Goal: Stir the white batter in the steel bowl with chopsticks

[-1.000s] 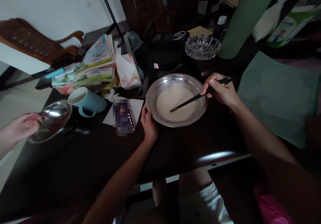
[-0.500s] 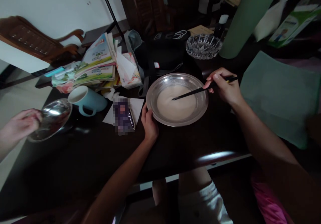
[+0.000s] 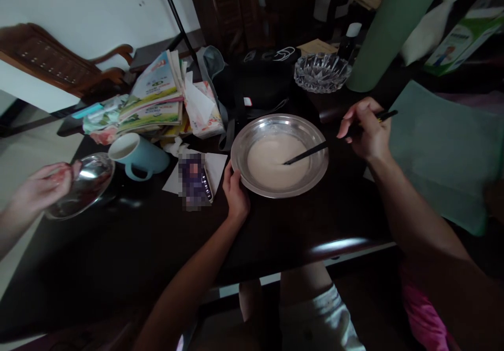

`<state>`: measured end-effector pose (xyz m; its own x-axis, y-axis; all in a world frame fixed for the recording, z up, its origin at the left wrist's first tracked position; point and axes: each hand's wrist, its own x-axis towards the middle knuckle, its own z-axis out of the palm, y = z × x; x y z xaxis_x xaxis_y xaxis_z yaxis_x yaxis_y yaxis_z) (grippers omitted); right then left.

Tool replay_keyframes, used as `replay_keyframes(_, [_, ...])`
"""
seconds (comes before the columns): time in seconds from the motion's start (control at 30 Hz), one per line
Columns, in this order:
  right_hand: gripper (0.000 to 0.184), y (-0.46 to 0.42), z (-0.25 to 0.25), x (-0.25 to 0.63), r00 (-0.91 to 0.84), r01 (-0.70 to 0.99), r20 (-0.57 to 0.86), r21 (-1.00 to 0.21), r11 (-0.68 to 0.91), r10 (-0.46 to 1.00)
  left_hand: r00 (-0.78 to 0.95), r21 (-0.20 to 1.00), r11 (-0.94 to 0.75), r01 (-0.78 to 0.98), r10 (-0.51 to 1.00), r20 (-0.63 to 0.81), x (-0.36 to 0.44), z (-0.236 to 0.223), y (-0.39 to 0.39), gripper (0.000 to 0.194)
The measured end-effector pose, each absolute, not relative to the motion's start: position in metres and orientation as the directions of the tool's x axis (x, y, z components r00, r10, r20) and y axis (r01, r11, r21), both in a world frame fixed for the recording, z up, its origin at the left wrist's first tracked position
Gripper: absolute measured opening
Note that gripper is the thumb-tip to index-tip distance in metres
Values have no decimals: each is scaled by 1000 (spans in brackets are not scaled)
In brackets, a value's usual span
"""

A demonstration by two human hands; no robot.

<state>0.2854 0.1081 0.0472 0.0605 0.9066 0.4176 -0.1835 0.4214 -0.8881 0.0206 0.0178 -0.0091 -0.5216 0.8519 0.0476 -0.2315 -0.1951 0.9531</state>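
A wide metal bowl stands on the dark table, holding a pale, creamy liquid. My left hand grips the bowl's rim at its near left side, with the thumb over the edge. Black chopsticks are held in my right hand, to the right of the bowl. Their tips dip into the liquid near its middle; whether there is one stick or a pair pressed together is hard to tell.
At left, another person's hand is over a smaller metal bowl. Between the bowls are a light-blue mug and a phone on paper. Books, a black bag and a glass ashtray stand behind; a green sheet lies right.
My right hand has moved right, and the chopstick tips have shifted right through the liquid. My left hand stays on the rim. The other person's hand has moved slightly right over the smaller bowl.
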Motion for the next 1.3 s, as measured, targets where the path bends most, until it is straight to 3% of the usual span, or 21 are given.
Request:
replay_keyframes(0.2, [26,106,46,286,-214,-147,365,-929,339,906,-525,941,-203,-271,851,33,21,-7,18,29])
replay_keyframes(0.37, [31,106,50,287,12,-187,378,-908,374,926,-516,944,-201,-263,856,39,21,-9,18,32])
replay_keyframes(0.57, [25,105,47,286,-189,-114,349,-936,333,918,-520,956,-183,-230,853,38,20,-10,18,35])
replay_keyframes(0.77, [30,108,50,289,46,-161,362,-917,365,931,-527,966,-172,-195,849,45,21,-8,18,36])
replay_keyframes(0.93, [30,104,47,283,-197,-114,344,-938,327,918,-528,963,-170,-207,849,36,21,-7,18,36])
replay_keyframes(1.03, [29,106,46,284,-135,-80,365,-931,357,921,-532,956,-161,-247,847,6,21,-8,18,36])
replay_keyframes(1.17, [32,109,47,286,28,-157,400,-903,399,916,-523,949,-157,-272,852,-9,21,-9,18,35])
replay_keyframes(1.3, [24,104,45,281,-131,-147,365,-927,346,922,-518,952,-159,-262,856,1,20,-9,17,35])
